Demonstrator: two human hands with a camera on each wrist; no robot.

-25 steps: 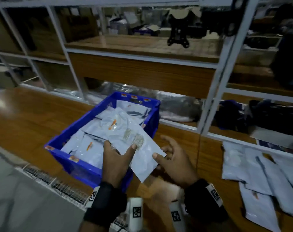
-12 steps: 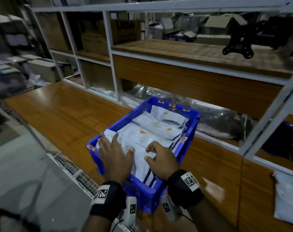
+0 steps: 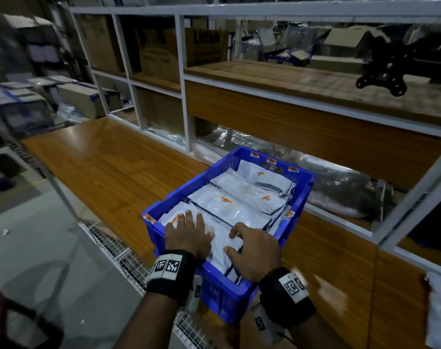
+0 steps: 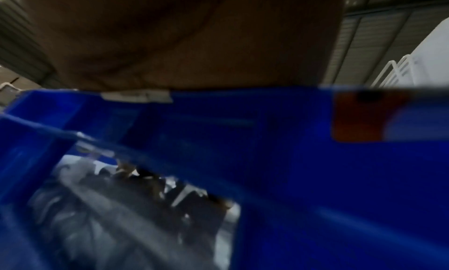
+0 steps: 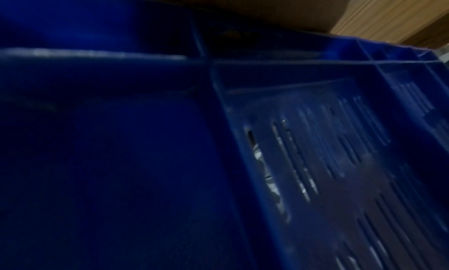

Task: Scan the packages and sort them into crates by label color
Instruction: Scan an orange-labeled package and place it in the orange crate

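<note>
Wooden counter (image 3: pixel 108 172) | blue crate (image 3: pixel 302 187) | left hand (image 3: pixel 186 235); right hand (image 3: pixel 254 250) on package (image 3: pixel 222 245)

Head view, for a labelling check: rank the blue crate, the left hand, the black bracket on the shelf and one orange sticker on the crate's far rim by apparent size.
1. blue crate
2. left hand; nearer the camera, so inflated
3. black bracket; farther off, so unsure
4. orange sticker

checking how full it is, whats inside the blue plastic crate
The blue plastic crate holds flat white plastic mailer packages, several with small orange labels. The left hand and right hand rest on the nearest ones. Lower layers and the crate floor are covered.
</note>
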